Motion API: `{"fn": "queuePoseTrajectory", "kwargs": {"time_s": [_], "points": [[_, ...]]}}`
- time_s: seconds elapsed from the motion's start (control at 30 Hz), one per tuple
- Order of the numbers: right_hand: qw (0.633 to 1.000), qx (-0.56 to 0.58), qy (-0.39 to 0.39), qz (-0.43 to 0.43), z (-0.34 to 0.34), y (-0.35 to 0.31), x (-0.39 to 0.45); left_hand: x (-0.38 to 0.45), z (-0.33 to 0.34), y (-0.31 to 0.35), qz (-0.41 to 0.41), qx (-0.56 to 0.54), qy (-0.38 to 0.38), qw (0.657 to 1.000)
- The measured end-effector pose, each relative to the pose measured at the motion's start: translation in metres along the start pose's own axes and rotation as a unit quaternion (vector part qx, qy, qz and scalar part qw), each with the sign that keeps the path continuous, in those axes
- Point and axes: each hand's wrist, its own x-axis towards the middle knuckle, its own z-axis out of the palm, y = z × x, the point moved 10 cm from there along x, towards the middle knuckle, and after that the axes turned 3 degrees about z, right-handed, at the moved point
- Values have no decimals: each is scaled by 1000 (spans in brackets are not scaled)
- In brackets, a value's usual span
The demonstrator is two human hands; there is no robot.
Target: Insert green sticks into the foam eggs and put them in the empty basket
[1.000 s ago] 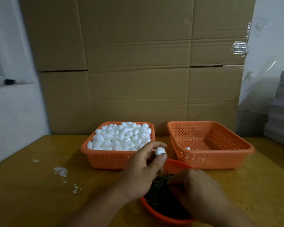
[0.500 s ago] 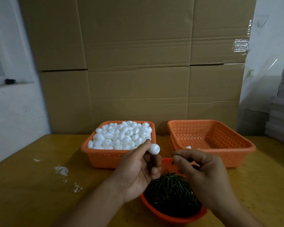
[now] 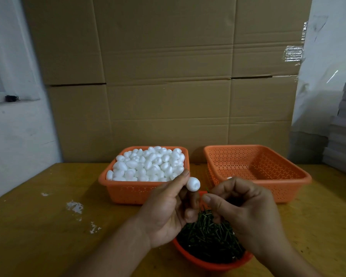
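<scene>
Head view: left hand (image 3: 168, 208) pinches small white foam egg (image 3: 193, 184) above round orange bowl (image 3: 212, 264) w/ green sticks (image 3: 210, 236), right hand (image 3: 246, 206) pinches one stick, insertion pending; perforated orange basket (image 3: 284, 188) behind bowl nearly empty.

Dim, warm indoor lighting, overall underexposed. The foam eggs (image 3: 148, 165) are showing as the brightest patch, nearly blowing out, detail between them getting lost. Soft shadows are falling on the worktop (image 3: 48, 226) in front of the baskets. The pile of green sticks (image 3: 210, 236) is reading almost black. Tape (image 3: 293, 53) on the cardboard is catching some glare. Wide-angle bending is curving the wall edges. Hands (image 3: 168, 212) are looking slightly soft.
</scene>
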Motion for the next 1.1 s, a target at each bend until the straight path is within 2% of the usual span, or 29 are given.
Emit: {"fn": "queuePoseTrajectory", "kwargs": {"time_s": [0.23,0.63,1.1], "points": [[998,-56,-7,-7,2,2,-2,-1,3,2,5,16,-12,1000],[998,-69,6,-10,-1,3,-2,-5,6,4,9,40,-13,999],[987,-154,6,-40,3,-1,-4,-7,4,7,18,90,16,996]]}}
